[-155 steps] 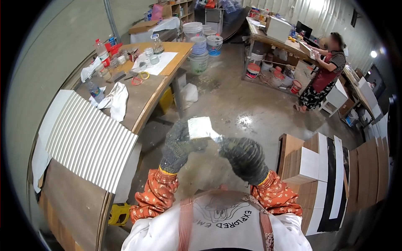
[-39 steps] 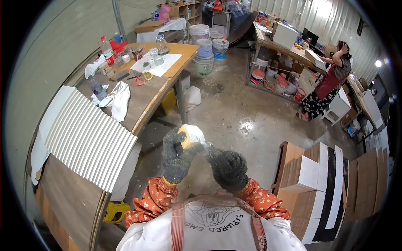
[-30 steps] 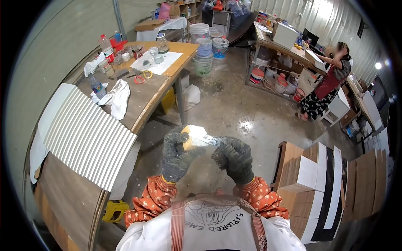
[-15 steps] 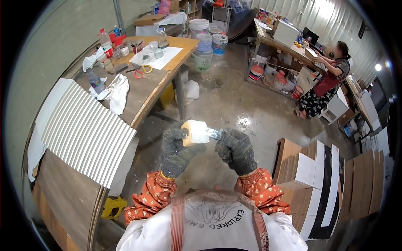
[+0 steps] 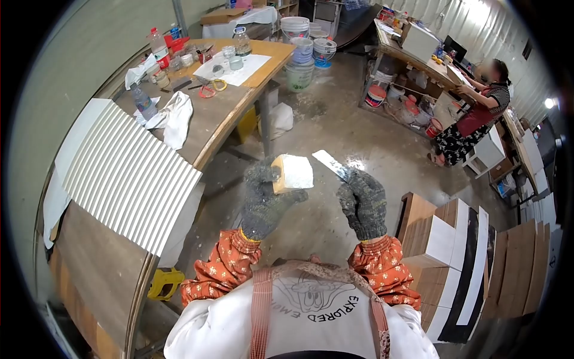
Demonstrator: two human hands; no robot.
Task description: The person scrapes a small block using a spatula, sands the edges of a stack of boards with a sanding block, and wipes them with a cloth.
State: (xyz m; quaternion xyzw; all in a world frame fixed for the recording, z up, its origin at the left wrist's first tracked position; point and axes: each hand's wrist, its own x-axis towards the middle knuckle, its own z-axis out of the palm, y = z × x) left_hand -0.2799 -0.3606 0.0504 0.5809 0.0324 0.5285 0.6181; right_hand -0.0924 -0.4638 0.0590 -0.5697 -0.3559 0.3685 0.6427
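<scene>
In my gloved left hand (image 5: 262, 203) is a small block (image 5: 295, 172) with tan sides and a white-coated face; the fingers and thumb are closed around its left and lower edges. My right hand (image 5: 363, 202), also in a dark grey glove, grips a narrow putty knife (image 5: 327, 163) smeared with white. Its blade points up and left, a short gap from the block. Both hands are in front of my body, above the concrete floor. The knife's handle is hidden in the right glove.
On my left, a workbench (image 5: 206, 157) bears ridged white strips (image 5: 131, 173), a white cloth (image 5: 177, 119), bottles and jars. White-faced boards (image 5: 439, 242) are stacked at my right. Buckets (image 5: 300, 76) stand ahead. A person (image 5: 478, 116) works at the far right bench.
The putty knife has come away from the block and swung up, and my right hand has moved right. The view has shifted slightly. The person at the far bench has tilted a panel.
</scene>
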